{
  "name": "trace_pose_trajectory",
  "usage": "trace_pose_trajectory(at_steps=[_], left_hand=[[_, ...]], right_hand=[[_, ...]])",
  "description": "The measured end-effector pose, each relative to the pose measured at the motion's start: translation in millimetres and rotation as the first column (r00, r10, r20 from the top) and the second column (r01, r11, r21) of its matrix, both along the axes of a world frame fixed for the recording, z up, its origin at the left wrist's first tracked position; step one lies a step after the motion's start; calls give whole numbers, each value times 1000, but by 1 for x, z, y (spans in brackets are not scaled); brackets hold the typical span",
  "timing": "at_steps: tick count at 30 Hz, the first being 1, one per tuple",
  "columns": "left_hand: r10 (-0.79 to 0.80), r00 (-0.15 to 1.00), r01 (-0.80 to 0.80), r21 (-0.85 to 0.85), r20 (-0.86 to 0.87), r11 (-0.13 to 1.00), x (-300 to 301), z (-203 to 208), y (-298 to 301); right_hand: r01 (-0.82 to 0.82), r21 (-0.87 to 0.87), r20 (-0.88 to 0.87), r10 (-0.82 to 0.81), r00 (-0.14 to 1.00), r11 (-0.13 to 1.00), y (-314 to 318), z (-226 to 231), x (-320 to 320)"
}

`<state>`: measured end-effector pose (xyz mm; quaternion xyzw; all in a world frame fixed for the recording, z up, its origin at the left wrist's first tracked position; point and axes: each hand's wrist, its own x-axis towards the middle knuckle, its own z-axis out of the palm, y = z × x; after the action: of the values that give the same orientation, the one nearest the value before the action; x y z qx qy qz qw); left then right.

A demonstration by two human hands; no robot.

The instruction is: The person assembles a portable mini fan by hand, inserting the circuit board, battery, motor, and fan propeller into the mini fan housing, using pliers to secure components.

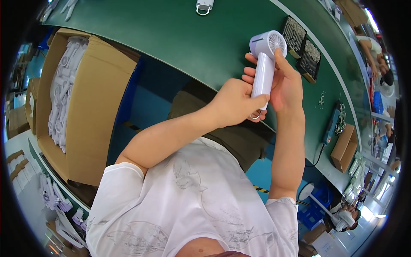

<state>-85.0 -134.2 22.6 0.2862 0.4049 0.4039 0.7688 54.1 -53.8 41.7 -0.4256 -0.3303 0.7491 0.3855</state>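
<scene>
Between my two hands is a white handheld fan (264, 75), its round slotted head tilted up and away from me and a small metal loop at the foot of its handle. My left hand (235, 102) wraps round the lower end of the handle. Around the upper handle closes my right hand (287, 85), thumb up against the fan head and fingers behind. The fan is held above the green table (192, 47). At the table's far side lies another white piece with a metal loop (204, 6), partly cut off by the picture edge.
Two black trays of small screws (293, 36) (309, 61) sit right of the fan. Farther right are a power screwdriver (331, 126), loose screws and a small cardboard box (343, 147). A large carton (98, 107) full of white fan parts stands at left. People work at far right.
</scene>
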Motion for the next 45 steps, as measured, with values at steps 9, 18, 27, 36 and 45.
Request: trace_pose_trajectory(at_steps=[9, 18, 27, 36, 45], left_hand=[[14, 989, 5, 129, -150, 992, 8, -11, -11], [-17, 971, 50, 129, -239, 990, 12, -8, -20], [94, 960, -13, 292, -265, 956, 12, -8, -26], [71, 886, 135, 401, -457, 906, 9, -7, -28], [74, 898, 118, 398, -435, 910, 10, -3, -29]], right_hand=[[53, 57, -38, -51, 998, 997, -15, 1, 4], [101, 121, -5, -101, 995, 987, -24, -2, 7], [37, 141, -17, -35, 999, 989, -34, 1, 16], [6, 169, -34, 0, 999, 986, -39, -6, 33], [25, 179, -150, 2, 989, 984, -43, -15, 32]])
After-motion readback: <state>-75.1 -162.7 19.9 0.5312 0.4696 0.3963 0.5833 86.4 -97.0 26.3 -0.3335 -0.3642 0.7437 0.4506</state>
